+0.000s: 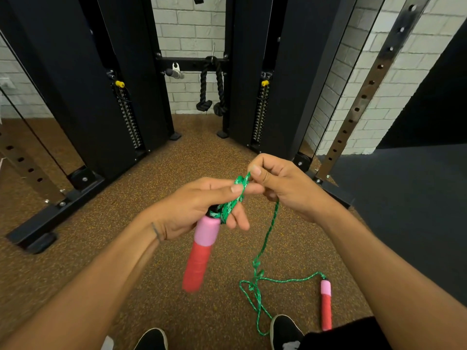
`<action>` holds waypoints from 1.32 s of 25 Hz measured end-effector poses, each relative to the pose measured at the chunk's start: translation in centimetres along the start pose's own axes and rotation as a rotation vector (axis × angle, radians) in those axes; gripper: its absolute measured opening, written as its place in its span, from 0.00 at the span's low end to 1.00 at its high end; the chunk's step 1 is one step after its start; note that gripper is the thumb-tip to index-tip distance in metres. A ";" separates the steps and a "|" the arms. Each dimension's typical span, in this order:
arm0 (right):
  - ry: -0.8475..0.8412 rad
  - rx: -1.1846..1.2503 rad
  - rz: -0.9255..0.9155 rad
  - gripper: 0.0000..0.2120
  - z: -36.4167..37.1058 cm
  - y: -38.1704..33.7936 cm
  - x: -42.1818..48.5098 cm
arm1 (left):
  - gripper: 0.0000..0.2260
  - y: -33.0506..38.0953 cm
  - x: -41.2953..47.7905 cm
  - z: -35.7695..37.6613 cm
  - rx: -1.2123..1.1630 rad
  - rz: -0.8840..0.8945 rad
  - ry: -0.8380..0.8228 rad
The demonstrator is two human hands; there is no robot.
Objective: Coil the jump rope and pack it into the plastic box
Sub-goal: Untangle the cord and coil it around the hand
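Observation:
The jump rope is a green braided cord (265, 245) with two pink and red handles. My left hand (202, 205) holds several green loops wound round its fingers, and one handle (201, 253) hangs down from that hand. My right hand (280, 183) pinches the cord close to the left fingertips. From there the cord drops to the floor in a loose tangle and runs to the second handle (326, 304), which lies on the floor at the lower right. No plastic box shows in the head view.
A black cable machine (113, 97) with weight stacks stands ahead on the brown speckled floor (75, 261). A black tricep rope (211, 92) hangs in its middle. A perforated upright (366, 92) leans at right beside a dark mat (404, 210). My black shoes (285, 329) are below.

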State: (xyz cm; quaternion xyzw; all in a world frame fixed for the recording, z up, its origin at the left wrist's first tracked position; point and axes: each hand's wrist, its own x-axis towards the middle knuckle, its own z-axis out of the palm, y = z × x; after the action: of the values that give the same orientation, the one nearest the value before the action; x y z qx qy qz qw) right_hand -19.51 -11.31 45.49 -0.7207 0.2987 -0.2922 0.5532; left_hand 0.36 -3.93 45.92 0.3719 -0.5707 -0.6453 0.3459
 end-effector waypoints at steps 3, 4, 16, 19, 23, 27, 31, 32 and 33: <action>-0.036 0.016 0.080 0.19 -0.7 0.8 0.2 | 0.19 0.3 0.0 -0.2 -0.295 0.165 0.028; -0.050 0.025 0.108 0.20 -1.1 1.1 0.3 | 0.20 0.8 -0.2 -0.7 -0.396 0.235 0.038; 0.193 0.463 0.096 0.19 -8.7 0.1 -1.9 | 0.25 1.0 -3.3 -11.5 -0.556 0.497 0.848; 0.261 0.231 0.173 0.19 -9.3 0.5 -2.3 | 0.17 1.0 -2.7 -10.7 -0.581 0.517 0.880; 0.370 0.229 0.170 0.19 -11.7 1.7 -2.9 | 0.13 1.0 -2.9 -10.8 -0.624 0.539 0.883; 0.374 -0.017 0.300 0.20 -13.2 3.5 -4.0 | 0.14 0.6 -3.1 -11.7 -0.686 0.546 0.925; 0.237 -0.174 0.408 0.20 -12.4 4.5 -3.8 | 0.09 0.0 -2.8 -11.8 -0.756 0.515 0.963; 0.178 -0.222 0.447 0.20 -12.2 4.8 -3.9 | 0.09 0.1 -2.7 -11.7 -0.741 0.491 0.973; 0.090 -0.278 0.503 0.19 -12.0 5.3 -4.0 | 0.09 0.1 -2.7 -11.5 -0.700 0.463 0.987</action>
State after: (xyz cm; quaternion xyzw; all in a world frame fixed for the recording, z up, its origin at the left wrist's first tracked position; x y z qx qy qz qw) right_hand -31.68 -16.87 42.62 -0.6793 0.5294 -0.1339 0.4903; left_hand 11.72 -7.12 45.41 0.3571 -0.1657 -0.4552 0.7986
